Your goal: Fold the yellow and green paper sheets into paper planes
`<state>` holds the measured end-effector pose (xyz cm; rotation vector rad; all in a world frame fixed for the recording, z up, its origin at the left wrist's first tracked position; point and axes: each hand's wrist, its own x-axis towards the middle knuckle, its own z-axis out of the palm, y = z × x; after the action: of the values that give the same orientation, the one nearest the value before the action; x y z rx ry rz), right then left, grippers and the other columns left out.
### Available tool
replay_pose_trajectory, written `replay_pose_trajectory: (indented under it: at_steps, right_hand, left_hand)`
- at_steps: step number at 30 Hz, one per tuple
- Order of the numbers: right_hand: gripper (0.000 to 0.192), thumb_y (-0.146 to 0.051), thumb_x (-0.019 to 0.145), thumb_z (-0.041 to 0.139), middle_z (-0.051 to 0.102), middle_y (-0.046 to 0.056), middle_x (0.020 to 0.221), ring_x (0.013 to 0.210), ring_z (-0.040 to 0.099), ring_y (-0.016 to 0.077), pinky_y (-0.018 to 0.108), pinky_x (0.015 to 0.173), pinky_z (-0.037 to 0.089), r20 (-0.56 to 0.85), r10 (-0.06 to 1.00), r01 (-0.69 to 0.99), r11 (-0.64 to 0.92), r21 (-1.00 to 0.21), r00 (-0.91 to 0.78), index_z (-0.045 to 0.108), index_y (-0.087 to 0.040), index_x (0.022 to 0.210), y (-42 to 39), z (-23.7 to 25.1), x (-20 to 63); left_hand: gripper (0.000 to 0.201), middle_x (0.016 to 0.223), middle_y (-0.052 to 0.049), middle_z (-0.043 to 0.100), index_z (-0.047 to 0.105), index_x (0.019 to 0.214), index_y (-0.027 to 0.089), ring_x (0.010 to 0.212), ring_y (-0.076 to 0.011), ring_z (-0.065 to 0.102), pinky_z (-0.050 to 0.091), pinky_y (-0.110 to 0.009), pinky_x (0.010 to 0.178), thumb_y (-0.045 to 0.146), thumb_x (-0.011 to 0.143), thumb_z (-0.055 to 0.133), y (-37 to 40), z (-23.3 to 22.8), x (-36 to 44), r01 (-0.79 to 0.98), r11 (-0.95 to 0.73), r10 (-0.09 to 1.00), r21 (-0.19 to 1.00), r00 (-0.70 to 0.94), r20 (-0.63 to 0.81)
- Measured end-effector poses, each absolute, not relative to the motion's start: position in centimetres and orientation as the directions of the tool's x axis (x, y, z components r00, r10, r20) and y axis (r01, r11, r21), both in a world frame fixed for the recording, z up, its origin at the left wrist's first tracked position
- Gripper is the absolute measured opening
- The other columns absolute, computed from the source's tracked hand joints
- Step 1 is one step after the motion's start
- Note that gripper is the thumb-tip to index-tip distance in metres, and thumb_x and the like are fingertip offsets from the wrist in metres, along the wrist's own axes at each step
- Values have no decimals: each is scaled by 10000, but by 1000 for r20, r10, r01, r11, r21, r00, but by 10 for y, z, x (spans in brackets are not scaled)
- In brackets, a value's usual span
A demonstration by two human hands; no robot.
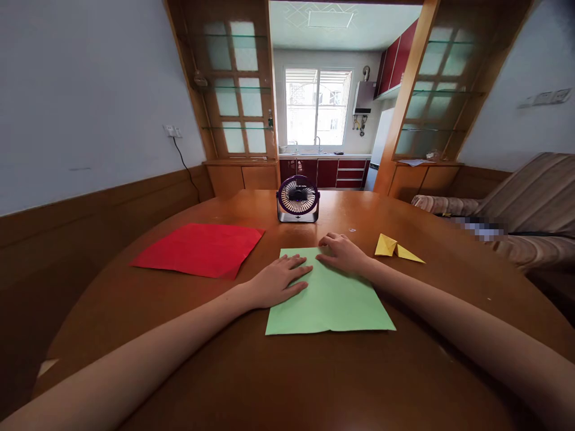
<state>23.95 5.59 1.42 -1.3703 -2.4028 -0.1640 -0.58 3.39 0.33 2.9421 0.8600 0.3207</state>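
A light green sheet of paper (335,305) lies flat on the wooden table in front of me. Its near edge shows a small notch, as from a crease, around the middle. My left hand (281,280) rests palm down across the sheet's left side, fingers spread. Over the far right part of the sheet is my right hand (344,254), thumb and index finger apart and the other fingers slightly bent. It covers the sheet's far right corner. To the right of that hand sits a folded yellow paper piece (386,245) with a pointed end.
Red paper (197,248) lies on the table (287,383) at the left. A small purple desk fan (298,197) stands beyond the green sheet. A striped armchair (530,191) is at the right, and cabinets and a kitchen with a window (318,105) are behind.
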Motion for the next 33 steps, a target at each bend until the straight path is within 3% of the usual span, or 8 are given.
replay_pose_trajectory:
  at_steps: [7, 13, 15, 21, 25, 28, 33]
  right_hand:
    - [303, -373, 852, 618, 649, 119, 1018, 897, 608, 256, 390, 828, 445, 392, 800, 858, 511, -49, -454, 676, -153, 1052, 58, 19, 246]
    - [224, -383, 830, 630, 639, 96, 902, 764, 591, 224, 387, 771, 444, 348, 797, 849, 528, -6, -493, 706, -173, 854, 53, 25, 259]
    - [204, -374, 812, 646, 630, 89, 885, 758, 584, 212, 368, 747, 451, 349, 795, 832, 550, -73, -496, 678, -173, 797, 52, 24, 265]
    - [218, -323, 711, 707, 634, 37, 797, 702, 568, 176, 296, 617, 442, 418, 844, 751, 509, -421, -337, 577, -182, 814, 48, 11, 276]
    - [204, -292, 701, 701, 663, 33, 813, 711, 596, 171, 297, 638, 473, 445, 862, 636, 488, -598, -243, 619, -176, 847, 42, 6, 275]
    - [213, -325, 731, 698, 688, 53, 838, 742, 625, 181, 318, 677, 505, 454, 858, 558, 504, -659, -239, 663, -173, 875, 37, 6, 275]
    - [195, -354, 790, 690, 681, 62, 871, 800, 633, 177, 337, 740, 525, 531, 776, 438, 630, -641, -340, 703, -183, 882, 29, 2, 275]
  left_hand:
    - [516, 1514, -101, 375, 417, 1441, 242, 1395, -291, 346, 256, -503, 1143, 492, 998, 335, 31, 0, -9, 537, -839, 544, 93, 820, 179]
    - [524, 1498, -118, 397, 433, 1431, 224, 1363, -329, 389, 290, -527, 1112, 491, 989, 345, 26, 7, -15, 540, -839, 543, 63, 825, 155]
    - [525, 1483, -128, 418, 443, 1422, 203, 1346, -330, 411, 307, -522, 1103, 482, 984, 366, 26, 10, -16, 535, -843, 536, 47, 831, 148]
    - [475, 1402, -125, 512, 525, 1338, 180, 1267, -282, 501, 382, -449, 1064, 463, 977, 401, 30, 11, -17, 520, -853, 515, 28, 833, 201]
    - [426, 1347, -121, 554, 562, 1289, 170, 1242, -256, 521, 401, -418, 1048, 418, 990, 388, 39, 7, -21, 519, -854, 509, 34, 823, 252]
    - [456, 1374, -132, 526, 538, 1319, 161, 1265, -274, 498, 386, -442, 1063, 438, 985, 400, 44, 4, -23, 548, -836, 540, 40, 806, 242]
    - [456, 1394, -123, 506, 526, 1330, 166, 1281, -271, 480, 375, -443, 1077, 435, 993, 375, 47, 3, -24, 568, -821, 566, 64, 792, 229]
